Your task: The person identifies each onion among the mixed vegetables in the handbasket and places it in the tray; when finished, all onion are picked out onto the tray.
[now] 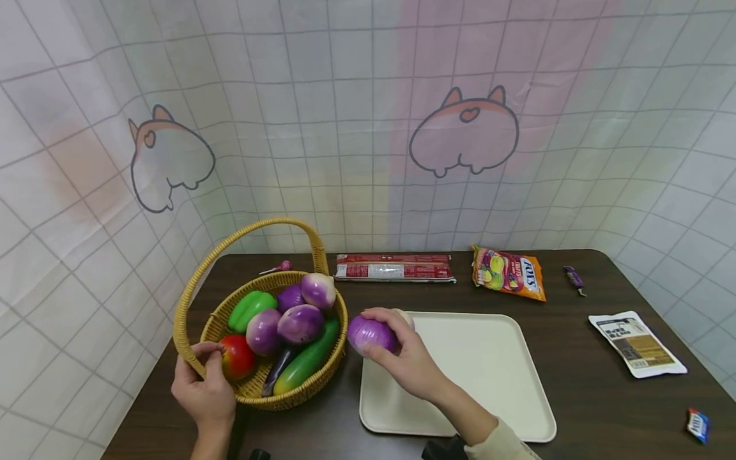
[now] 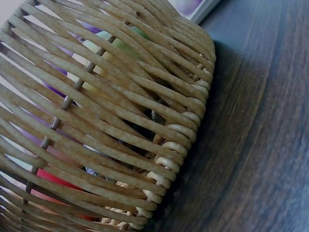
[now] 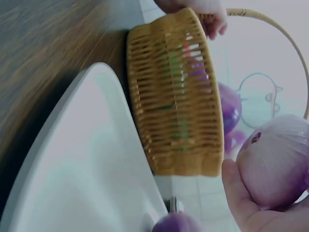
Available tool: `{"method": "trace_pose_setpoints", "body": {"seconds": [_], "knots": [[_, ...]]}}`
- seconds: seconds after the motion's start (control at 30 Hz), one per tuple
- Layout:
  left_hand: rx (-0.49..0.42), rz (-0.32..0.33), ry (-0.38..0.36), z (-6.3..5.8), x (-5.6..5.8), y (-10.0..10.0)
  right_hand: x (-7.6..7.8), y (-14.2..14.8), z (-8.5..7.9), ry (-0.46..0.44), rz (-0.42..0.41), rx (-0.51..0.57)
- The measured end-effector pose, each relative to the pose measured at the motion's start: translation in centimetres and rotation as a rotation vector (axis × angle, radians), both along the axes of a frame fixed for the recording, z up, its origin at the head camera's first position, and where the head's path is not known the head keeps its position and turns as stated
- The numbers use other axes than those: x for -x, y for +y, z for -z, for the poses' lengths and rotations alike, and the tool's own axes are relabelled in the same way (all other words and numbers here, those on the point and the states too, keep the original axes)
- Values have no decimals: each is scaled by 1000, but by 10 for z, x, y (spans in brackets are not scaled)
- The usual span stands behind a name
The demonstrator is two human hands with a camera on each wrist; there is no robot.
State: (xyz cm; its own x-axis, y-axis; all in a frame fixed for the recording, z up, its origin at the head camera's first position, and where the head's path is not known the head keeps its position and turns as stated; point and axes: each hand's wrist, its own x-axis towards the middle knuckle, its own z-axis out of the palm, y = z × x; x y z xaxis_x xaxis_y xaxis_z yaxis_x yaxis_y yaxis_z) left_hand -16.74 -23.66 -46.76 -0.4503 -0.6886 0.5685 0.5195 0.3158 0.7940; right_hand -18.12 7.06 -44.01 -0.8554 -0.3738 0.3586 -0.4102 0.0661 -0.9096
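My right hand (image 1: pixel 411 361) grips a purple onion (image 1: pixel 372 335) between the wicker basket (image 1: pixel 299 399) and the left part of the white tray (image 1: pixel 471 377). In the right wrist view the thumb lies along this onion (image 3: pixel 275 162). Another purple, round vegetable (image 3: pixel 176 223) is at the tray's far end, mostly hidden behind my hand in the head view. My left hand (image 1: pixel 204 390) holds the basket at the foot of its handle. The basket holds a green pepper (image 1: pixel 251 310), several purple onions (image 1: pixel 301 324), a red fruit (image 1: pixel 237 356), a slim dark eggplant (image 1: pixel 278 370) and a cucumber (image 1: pixel 310 361).
Along the back of the dark table (image 1: pixel 322 434) lie a long red packet (image 1: pixel 395 267), an orange snack bag (image 1: pixel 507 273) and a small purple-wrapped candy (image 1: pixel 574 279). On the right are a white-and-brown pouch (image 1: pixel 637 344) and a small red-and-blue packet (image 1: pixel 697 426). A printed curtain (image 1: pixel 368 128) surrounds the table.
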Motion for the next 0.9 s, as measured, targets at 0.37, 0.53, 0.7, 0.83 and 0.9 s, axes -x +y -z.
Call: {"method": "trace_pose_setpoints", "body": {"seconds": [0.37, 0.53, 0.7, 0.83, 0.9], "knots": [[41, 14, -10, 2, -1, -3, 7, 38, 6, -29, 126, -59], [37, 8, -10, 1, -1, -3, 12, 52, 5, -27, 196, -96], [5, -2, -1, -8, -5, 6, 17, 65, 7, -38, 268, -133], [16, -2, 1, -10, -5, 7, 23, 77, 8, -58, 317, -181], [24, -6, 2, -5, -2, 2, 27, 83, 10, -58, 333, -213]]}}
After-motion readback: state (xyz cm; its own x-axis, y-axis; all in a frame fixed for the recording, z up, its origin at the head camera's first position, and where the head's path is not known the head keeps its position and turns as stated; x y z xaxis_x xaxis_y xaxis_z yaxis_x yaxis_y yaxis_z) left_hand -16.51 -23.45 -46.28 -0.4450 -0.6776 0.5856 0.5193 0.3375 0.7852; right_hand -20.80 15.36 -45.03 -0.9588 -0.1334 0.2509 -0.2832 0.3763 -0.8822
